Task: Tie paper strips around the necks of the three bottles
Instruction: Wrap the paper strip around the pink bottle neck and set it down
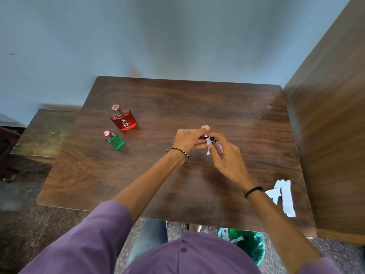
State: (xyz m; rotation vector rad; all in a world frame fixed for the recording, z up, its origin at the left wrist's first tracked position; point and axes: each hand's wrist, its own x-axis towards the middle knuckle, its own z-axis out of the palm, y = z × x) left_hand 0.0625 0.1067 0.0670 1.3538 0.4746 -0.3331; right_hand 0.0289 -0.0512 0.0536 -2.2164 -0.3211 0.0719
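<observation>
My right hand (227, 155) grips a small pinkish bottle (218, 148) with a black neck, held tilted above the middle of the wooden table (158, 99). A white paper strip (207, 150) runs across its neck, one end sticking up behind my fingers and the other hanging below. My left hand (188, 140) pinches that strip at the neck. A red bottle (123, 119) and a smaller green bottle (115, 141) stand at the table's left, apart from my hands, with no strip visible on them.
Loose white paper strips (283, 196) lie near the table's right front corner. A wooden panel (331, 115) rises along the right side. A green bin (246, 246) with paper scraps sits on the floor below the front edge. A low bench (45, 131) stands to the left.
</observation>
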